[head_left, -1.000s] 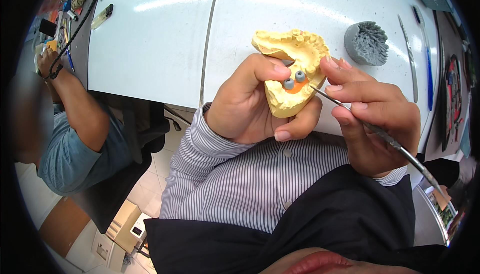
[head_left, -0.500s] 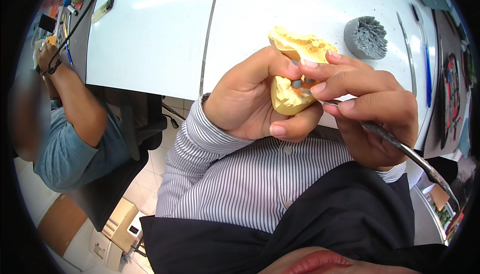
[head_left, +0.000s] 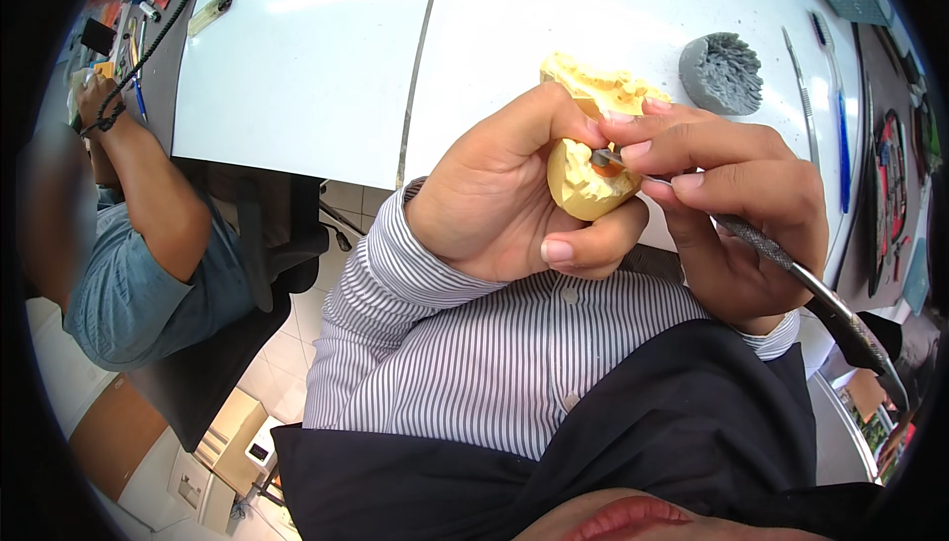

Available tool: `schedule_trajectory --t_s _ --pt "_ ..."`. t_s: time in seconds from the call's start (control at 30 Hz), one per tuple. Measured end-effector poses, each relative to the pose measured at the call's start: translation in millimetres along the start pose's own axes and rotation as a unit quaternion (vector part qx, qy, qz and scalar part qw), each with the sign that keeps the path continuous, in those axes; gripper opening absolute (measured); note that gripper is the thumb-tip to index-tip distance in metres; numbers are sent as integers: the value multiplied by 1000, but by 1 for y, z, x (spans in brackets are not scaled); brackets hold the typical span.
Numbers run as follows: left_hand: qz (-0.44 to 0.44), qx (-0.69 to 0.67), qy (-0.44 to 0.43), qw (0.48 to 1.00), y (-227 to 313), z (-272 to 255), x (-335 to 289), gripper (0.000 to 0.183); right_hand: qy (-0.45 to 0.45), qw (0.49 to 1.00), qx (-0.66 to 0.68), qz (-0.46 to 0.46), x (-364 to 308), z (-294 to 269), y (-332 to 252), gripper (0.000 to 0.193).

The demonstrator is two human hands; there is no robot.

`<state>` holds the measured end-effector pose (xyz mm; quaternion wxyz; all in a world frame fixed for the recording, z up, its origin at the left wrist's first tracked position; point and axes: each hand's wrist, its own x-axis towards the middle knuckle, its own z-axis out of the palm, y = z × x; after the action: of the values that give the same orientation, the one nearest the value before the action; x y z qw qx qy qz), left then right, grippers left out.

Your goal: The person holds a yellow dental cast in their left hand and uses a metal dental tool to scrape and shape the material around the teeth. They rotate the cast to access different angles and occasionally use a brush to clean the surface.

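My left hand is closed round a yellow dental cast, its thumb above and a finger below. The teeth side faces up toward the right, with a small grey part and an orange patch on it. A double-ended metal carver lies in the closed fingers of my right hand. Its near end points at the grey part on the cast; whether it touches is hidden by my fingertips. Just beyond both hands is a second yellow cast, partly covered by them.
On the white table a rough grey block stands beyond my right hand, grey crumbs around it. A slim metal tool and a blue-handled brush lie to its right. At far left another person sits; a lighter lies nearby.
The held cast has turned and shifted slightly right, so more of its side shows. Both hands keep their holds, and the carver's tip stays by the grey part.
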<state>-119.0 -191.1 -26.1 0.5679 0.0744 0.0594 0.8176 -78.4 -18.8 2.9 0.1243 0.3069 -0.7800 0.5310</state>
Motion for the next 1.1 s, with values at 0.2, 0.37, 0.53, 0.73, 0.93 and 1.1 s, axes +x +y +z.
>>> schedule_trajectory --t_s 0.2,0.37,0.53,0.73,0.93,1.1 --pt "-5 -10 11 1000 -1 4 0 43 2 1000 -3 -20 -1 -2 1 19" --pt "-9 4 -8 1000 -1 4 1 43 7 1000 -18 -18 1 -3 -2 21" --pt "5 -12 9 1000 2 16 12 43 -2 1000 7 -30 11 -18 -2 22" --pt "29 -37 -17 999 33 13 -9 44 -22 999 0 -28 52 3 -3 22" --pt "50 -49 44 997 51 18 -22 44 -16 1000 5 -19 69 19 4 21" --pt "60 -40 77 994 61 19 -25 43 -36 998 9 -47 78 23 11 20"
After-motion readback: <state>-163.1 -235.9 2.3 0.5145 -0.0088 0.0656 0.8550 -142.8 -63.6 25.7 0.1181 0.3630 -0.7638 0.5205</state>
